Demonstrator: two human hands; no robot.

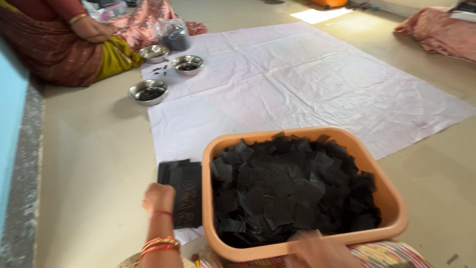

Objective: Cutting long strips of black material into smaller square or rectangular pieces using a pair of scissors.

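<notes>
Left hand: our left hand rested on a flat stack of black cloth pieces on the floor, fingers curled against its near left edge; wrist carried red and gold bangles.
Left hand state: closed on the stack edge as far as we could see (blurred, grip itself not clear).
Right hand: our right hand sat at the near rim of the orange tub, at the bottom of the view.
Right hand state: we could not tell whether it was wide or narrow; too blurred and cut off by the frame.
Tub: rectangular, orange plastic, heaped with loose black fabric squares, touching our lap.
Stack position: just left of the tub, lying partly on the white sheet.
Sheet: large, creased, spread over the beige floor.
Bowls: three steel bowls with small dark bits, at the sheet's far left corner, well apart from the tub.
Bag: clear plastic bag of dark pieces behind the bowls.
Other person: seated at top left, a hand with a gold bangle resting on the knee.
</notes>
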